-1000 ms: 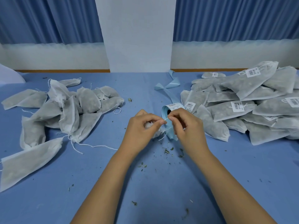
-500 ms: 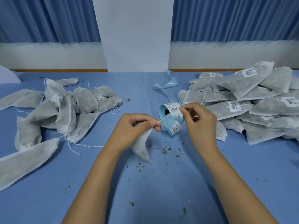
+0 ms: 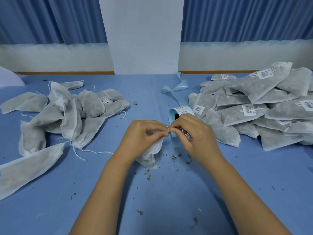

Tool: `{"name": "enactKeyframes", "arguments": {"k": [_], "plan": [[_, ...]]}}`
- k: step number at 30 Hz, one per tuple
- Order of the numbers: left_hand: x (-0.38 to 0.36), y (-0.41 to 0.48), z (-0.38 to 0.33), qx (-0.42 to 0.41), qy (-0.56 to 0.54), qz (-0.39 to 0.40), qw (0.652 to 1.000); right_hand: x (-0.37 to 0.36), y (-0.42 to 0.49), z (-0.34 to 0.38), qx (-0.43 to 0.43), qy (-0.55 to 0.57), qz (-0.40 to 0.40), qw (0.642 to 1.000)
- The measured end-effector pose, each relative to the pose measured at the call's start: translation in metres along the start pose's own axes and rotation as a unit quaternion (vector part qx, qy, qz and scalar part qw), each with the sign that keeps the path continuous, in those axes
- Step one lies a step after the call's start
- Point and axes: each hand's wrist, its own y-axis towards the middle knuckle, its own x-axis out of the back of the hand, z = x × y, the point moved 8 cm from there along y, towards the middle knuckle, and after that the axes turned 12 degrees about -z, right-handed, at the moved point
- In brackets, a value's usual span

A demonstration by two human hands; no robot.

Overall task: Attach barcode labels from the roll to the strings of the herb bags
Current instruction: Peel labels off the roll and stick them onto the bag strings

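Head view: the left hand (image 3: 145, 135) grips a herb bag (image 3: 149, 156) beneath it and pinches its string (image 3: 168, 128), where the right hand (image 3: 196, 135), apart a moment ago, now meets it and pinches too, label roll (image 3: 175, 111) just beyond, so sticking likely begins.

Matt cloth herb bags (image 3: 254, 114)

1. Bright, even, diffuse light falls from overhead.
2. Faint soft-edged shadows lie on the table (image 3: 160, 192) beside the forearms (image 3: 101, 192) and under the bags (image 3: 237, 133).
3. Wide-angle distortion tilts the curtains (image 3: 50, 19) at the left and right edges.
4. Print on the labels (image 3: 249, 110) is too soft to read.
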Motion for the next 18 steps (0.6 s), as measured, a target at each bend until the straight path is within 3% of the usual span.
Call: {"name": "enactKeyframes", "arguments": {"k": [3, 9, 14, 18], "plan": [[-0.008, -0.003, -0.005, 0.009, -0.028, 0.016, 0.999, 0.007, 0.001, -0.007, -0.023, -0.015, -0.051, 0.998], [-0.009, -0.003, -0.009, 0.022, -0.054, 0.007, 0.998, 0.001, -0.009, -0.036, -0.249, 0.141, -0.088, 0.954], [0.010, -0.001, -0.003, 0.058, -0.055, -0.134, 0.988, -0.018, -0.020, -0.046, -0.361, 0.181, -0.020, 0.915], [0.007, -0.001, 0.000, 0.070, -0.062, -0.135, 0.986, -0.032, -0.025, -0.039, -0.381, 0.220, 0.046, 0.897]]}}
